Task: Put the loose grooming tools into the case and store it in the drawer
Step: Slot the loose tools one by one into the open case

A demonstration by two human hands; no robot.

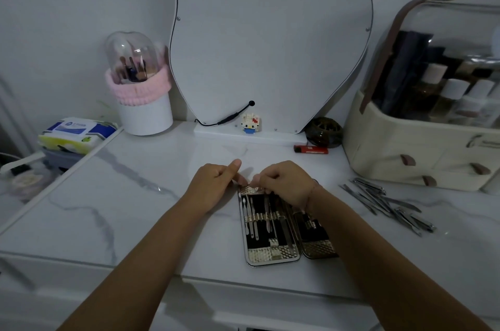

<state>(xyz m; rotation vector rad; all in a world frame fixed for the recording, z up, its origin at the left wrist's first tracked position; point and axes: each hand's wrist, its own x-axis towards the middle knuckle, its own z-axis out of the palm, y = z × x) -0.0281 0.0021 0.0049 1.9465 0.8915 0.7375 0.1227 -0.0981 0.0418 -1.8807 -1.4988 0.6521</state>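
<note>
An open grooming case [270,252] with a gold patterned lining lies flat near the front edge of the white marble table [135,195]. Several slim metal tools sit under its elastic band. My left hand [213,182] rests at the case's top left corner, fingers pinched there. My right hand [286,184] covers the top middle of the case, fingertips pinching something small that I cannot make out. A pile of loose metal grooming tools [389,203] lies on the table to the right of the case.
A cream cosmetics organiser [405,152] with small drawers stands at the right. A mirror [270,33], a small block figure [250,123], a red lighter [311,149], a dark bowl [324,131], a brush holder [143,98] and a wipes pack [78,134] line the back and left.
</note>
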